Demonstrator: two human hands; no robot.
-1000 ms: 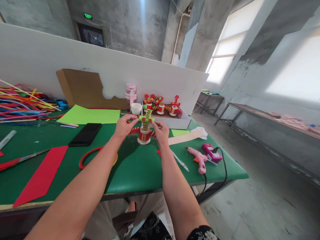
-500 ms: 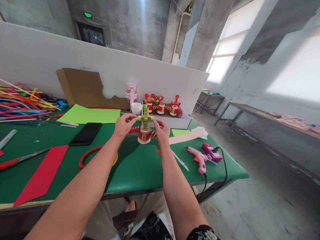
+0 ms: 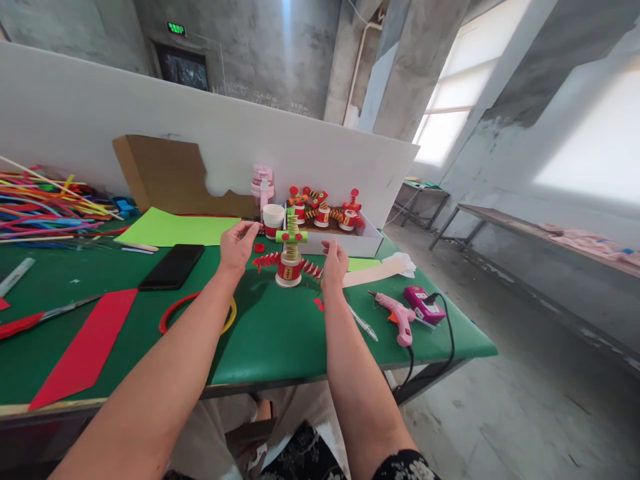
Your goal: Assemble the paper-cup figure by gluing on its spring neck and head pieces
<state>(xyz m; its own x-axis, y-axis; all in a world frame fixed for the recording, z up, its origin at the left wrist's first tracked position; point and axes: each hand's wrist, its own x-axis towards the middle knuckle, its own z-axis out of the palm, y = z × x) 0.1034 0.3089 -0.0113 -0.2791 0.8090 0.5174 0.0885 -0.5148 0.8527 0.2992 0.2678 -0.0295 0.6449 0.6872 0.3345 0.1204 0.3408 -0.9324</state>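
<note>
In front of me a paper-craft figure (image 3: 289,272) stands upright on the table, made of an upturned red paper cup with a white rim at the bottom. Red accordion-folded paper strips spread from its sides, and a folded green strip rises from its top. Across that strip sits a green paper roll (image 3: 299,237) with red dots. My left hand (image 3: 236,248) hovers left of the figure, apart from it, fingers stretched out and holding nothing. To the right, my right hand (image 3: 334,267) is also off the figure, its fingers loosely parted near the red folded strip.
Behind stand stacked paper cups (image 3: 273,219), a pink bottle (image 3: 263,190) and a white box (image 3: 367,245) with several similar figures. A pink glue gun (image 3: 397,317) lies right. At left are a phone (image 3: 171,267), scissors (image 3: 30,325), red paper (image 3: 87,350) and a tape ring (image 3: 167,319).
Both hands have let go of the green roll and moved apart, the left to the left, the right slightly right. The figure stays standing in place.
</note>
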